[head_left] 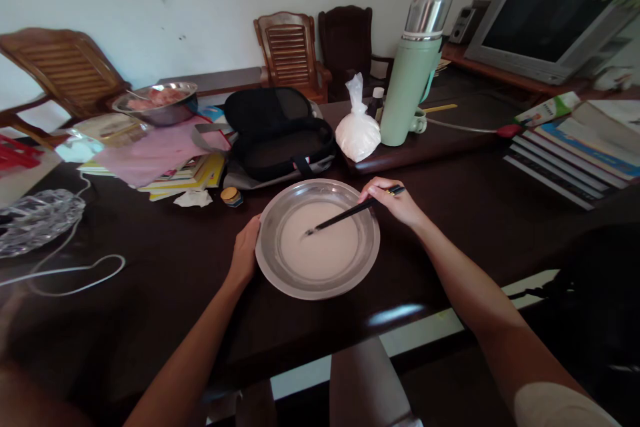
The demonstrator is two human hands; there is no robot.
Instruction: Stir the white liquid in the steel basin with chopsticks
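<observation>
A wide metal bowl (pixel 367 250) stands on the dark table, holding a cloudy whitish liquid (pixel 320 250). Against its left side is my left hand (pixel 246 247), gripping the rim, with some fingers hidden by the bowl. My right hand (pixel 390 200), over the bowl's right rim, is closed round black chopsticks (pixel 347 213). They slant down to the left, and their tips dip into the liquid near the bowl's middle.
Behind the bowl are an open black case (pixel 280 140), a tied bag of white powder (pixel 358 137) and a tall green thermos (pixel 410 80). Books (pixel 565 160) are stacked at right. At left lie a white cord (pixel 100 267) and a second metal bowl (pixel 175 110) with pinkish food.
</observation>
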